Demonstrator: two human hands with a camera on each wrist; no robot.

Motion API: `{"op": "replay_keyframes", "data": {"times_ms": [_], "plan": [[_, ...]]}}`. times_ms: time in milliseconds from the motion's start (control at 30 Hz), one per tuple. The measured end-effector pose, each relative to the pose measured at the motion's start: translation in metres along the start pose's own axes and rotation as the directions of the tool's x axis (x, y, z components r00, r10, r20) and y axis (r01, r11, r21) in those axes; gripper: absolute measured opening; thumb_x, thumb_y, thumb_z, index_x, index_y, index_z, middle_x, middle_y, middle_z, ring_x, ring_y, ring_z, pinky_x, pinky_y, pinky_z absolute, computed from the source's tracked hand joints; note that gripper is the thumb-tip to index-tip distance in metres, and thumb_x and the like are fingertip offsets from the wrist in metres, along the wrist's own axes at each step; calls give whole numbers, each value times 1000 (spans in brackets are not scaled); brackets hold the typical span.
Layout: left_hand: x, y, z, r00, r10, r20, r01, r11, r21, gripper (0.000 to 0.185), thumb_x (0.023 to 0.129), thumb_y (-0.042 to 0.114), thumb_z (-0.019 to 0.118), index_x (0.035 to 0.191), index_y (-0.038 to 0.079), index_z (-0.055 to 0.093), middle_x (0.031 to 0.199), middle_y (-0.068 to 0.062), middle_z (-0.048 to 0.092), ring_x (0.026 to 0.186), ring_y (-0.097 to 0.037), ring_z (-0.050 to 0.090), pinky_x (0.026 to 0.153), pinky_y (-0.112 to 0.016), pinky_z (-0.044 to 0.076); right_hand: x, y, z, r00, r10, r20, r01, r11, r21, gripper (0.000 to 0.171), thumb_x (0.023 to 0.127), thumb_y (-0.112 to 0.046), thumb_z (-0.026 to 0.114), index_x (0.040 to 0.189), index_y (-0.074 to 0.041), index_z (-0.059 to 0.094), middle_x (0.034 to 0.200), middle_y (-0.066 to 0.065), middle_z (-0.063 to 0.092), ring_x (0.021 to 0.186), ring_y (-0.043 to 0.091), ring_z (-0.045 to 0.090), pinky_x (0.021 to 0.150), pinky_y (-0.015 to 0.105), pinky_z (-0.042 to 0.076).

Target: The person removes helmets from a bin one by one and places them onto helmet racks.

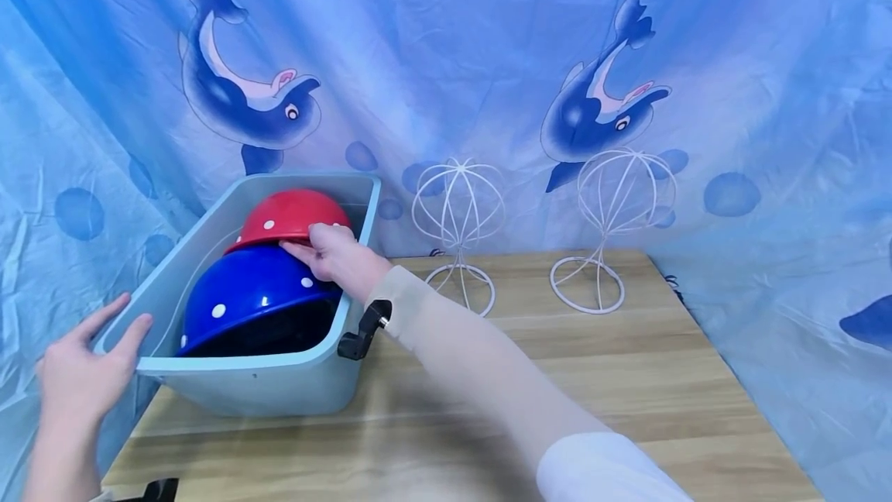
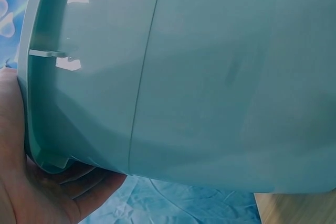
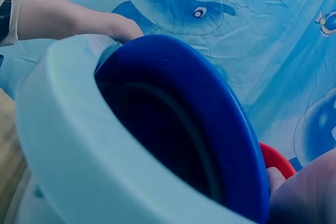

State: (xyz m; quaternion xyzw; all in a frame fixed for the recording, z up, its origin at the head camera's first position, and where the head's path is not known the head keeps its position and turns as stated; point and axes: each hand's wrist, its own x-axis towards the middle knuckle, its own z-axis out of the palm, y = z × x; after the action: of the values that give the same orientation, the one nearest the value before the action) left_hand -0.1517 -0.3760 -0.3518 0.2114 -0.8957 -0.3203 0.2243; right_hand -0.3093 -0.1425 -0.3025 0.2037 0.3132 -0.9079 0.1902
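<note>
A light teal plastic bin [image 1: 265, 382] stands at the table's left end. Inside lie a blue hat with white dots [image 1: 244, 289] and, behind it, a red hat with white dots [image 1: 289, 211]. My right hand [image 1: 327, 250] reaches over the bin's right wall and pinches the red hat's brim, thumb on top. My left hand [image 1: 90, 355] rests with straight fingers on the bin's near left corner. In the left wrist view the palm [image 2: 31, 192] lies against the bin's wall [image 2: 210, 77]. The right wrist view shows the blue hat [image 3: 199, 114], a strip of red brim [image 3: 275, 158] and the bin's rim [image 3: 79, 150].
Two white wire hat stands [image 1: 458, 211] [image 1: 623, 192] stand at the back of the wooden table [image 1: 627, 378]. A black latch [image 1: 362, 331] hangs on the bin's right side. A blue dolphin curtain [image 1: 488, 45] hangs behind and drapes both sides.
</note>
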Motion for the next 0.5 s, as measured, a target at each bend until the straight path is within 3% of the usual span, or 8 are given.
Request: {"op": "replay_keyframes", "data": {"times_ms": [133, 233, 367, 400, 433, 500], "plan": [[3, 3, 2, 1000, 12, 2, -12, 1000, -8, 59, 80, 41, 56, 133, 24, 37, 136, -17, 32, 126, -42, 19, 96, -57, 12, 2, -4, 2, 1000, -25, 12, 26, 1000, -10, 73, 72, 21, 47, 137, -7, 28, 123, 26, 40, 89, 47, 54, 67, 47, 48], [5, 4, 4, 1000, 0, 2, 0, 1000, -8, 57, 80, 37, 58, 132, 26, 38, 135, -18, 34, 125, -44, 20, 92, -56, 16, 3, -7, 0, 999, 3, 38, -5, 999, 39, 70, 72, 20, 46, 136, -2, 28, 119, 26, 42, 95, 45, 52, 70, 41, 50], [2, 2, 6, 999, -46, -13, 45, 999, -27, 55, 78, 29, 59, 131, 28, 41, 134, -16, 35, 124, -43, 21, 90, -54, 20, 2, -4, 0, 1000, 6, 24, -8, 998, 59, 71, 72, 19, 48, 136, -5, 29, 117, 25, 44, 96, 46, 51, 69, 44, 49], [2, 1, 6, 998, -58, -26, 58, 998, -25, 55, 78, 27, 59, 130, 30, 41, 134, -15, 37, 123, -40, 25, 86, -48, 26, 1, -2, 1, 1000, 0, 10, 0, 999, 47, 72, 73, 18, 49, 137, -7, 27, 116, 25, 44, 94, 46, 52, 68, 44, 49], [1, 1, 5, 997, -69, -26, 68, 997, -38, 55, 78, 26, 59, 130, 30, 42, 135, -14, 36, 125, -39, 23, 88, -49, 26, -1, 0, 3, 1000, -13, 11, 12, 999, 38, 73, 73, 19, 49, 137, -6, 25, 115, 26, 44, 93, 47, 51, 66, 51, 47], [1, 1, 4, 995, -93, -23, 92, 995, -48, 56, 78, 26, 59, 130, 33, 40, 137, -12, 33, 126, -37, 19, 89, -49, 25, -5, 1, 5, 999, -36, 21, 36, 999, 7, 75, 72, 18, 51, 137, -8, 24, 114, 26, 45, 89, 47, 53, 65, 51, 47]]}}
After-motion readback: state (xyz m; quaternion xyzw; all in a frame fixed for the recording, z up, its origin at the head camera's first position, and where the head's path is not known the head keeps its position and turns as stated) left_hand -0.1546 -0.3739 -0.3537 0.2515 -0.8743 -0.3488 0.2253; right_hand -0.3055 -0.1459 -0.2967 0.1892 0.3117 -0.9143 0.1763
